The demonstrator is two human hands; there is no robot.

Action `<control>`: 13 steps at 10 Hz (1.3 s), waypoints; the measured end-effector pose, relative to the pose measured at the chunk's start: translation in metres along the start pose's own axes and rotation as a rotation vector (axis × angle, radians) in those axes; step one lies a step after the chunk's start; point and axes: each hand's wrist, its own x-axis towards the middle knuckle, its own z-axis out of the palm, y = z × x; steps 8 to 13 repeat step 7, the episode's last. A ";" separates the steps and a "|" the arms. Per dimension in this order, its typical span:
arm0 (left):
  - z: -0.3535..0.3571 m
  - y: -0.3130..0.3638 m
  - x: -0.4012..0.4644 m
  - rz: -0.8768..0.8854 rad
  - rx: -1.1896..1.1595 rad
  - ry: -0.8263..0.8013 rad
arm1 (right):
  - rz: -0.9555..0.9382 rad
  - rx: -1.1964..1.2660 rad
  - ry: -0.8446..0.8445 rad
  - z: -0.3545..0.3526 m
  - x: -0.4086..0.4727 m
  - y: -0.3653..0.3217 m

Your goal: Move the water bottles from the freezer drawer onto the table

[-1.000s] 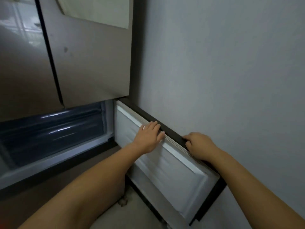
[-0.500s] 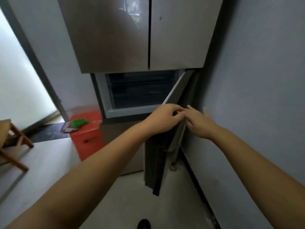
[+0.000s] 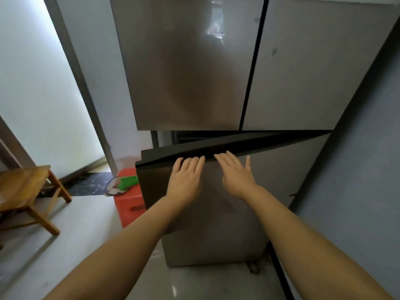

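The grey lower freezer door (image 3: 281, 165) of the tall fridge (image 3: 194, 61) stands nearly closed, with a dark narrow gap along its top edge. My left hand (image 3: 186, 178) lies flat against the door's front, fingers straight and pointing up near the top edge. My right hand (image 3: 236, 172) presses flat beside it, fingers spread. Both hands hold nothing. No water bottles show, and the freezer drawer is hidden behind the door.
A red plastic stool (image 3: 129, 202) with a green object (image 3: 128, 182) on it stands left of the fridge. A wooden stool (image 3: 23, 191) sits at the far left. A blue-grey wall (image 3: 357, 169) runs close on the right. Pale floor (image 3: 75, 245) lies below.
The freezer door has swung from wide open to almost closed. My hands moved from its top edge to lie flat on its front, and the view has pulled back.
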 end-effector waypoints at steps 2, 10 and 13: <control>0.035 -0.039 0.062 -0.092 -0.029 0.055 | 0.084 0.047 0.053 0.019 0.067 -0.017; 0.092 -0.053 0.086 -0.020 -0.097 0.422 | 0.026 0.596 -0.021 0.033 0.070 0.016; 0.092 -0.053 0.086 -0.020 -0.097 0.422 | 0.026 0.596 -0.021 0.033 0.070 0.016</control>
